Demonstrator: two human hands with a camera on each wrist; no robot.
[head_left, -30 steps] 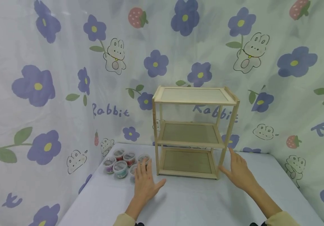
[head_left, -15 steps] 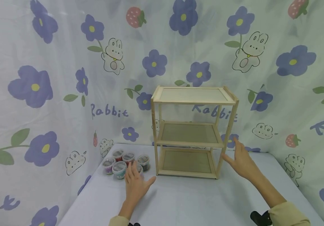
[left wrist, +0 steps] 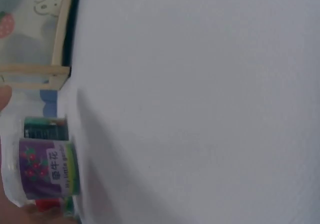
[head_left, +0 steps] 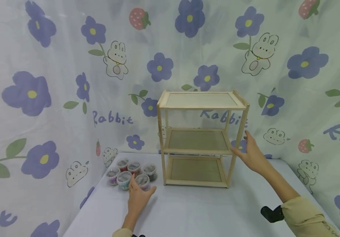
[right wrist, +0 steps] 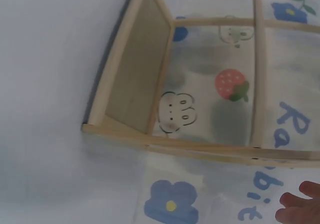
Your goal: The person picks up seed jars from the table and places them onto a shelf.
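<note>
A three-tier wooden shelf [head_left: 202, 107] stands at the back middle of the table, all tiers bare. Several small lidded cups [head_left: 134, 168] cluster to its left. My left hand [head_left: 137, 193] lies flat on the table with straight fingers, which reach the nearest cup [head_left: 143, 180]. In the left wrist view a purple-labelled cup [left wrist: 47, 171] and a dark green one [left wrist: 45, 128] sit close by. My right hand [head_left: 247, 148] is raised and open beside the shelf's right front post [head_left: 238, 144] at middle-tier height; contact is unclear. Its fingertips [right wrist: 300, 206] show near the shelf frame [right wrist: 165, 144].
The table [head_left: 193, 210] has a pale cloth, and a flower-and-rabbit curtain [head_left: 39, 98] hangs around the back and both sides. The cups sit near the table's left edge. A black wrist strap [head_left: 272, 213] shows on my right forearm.
My left hand slid left from the shelf's foot toward the cups. My right hand rose from the shelf's lower right corner to middle-tier height.
</note>
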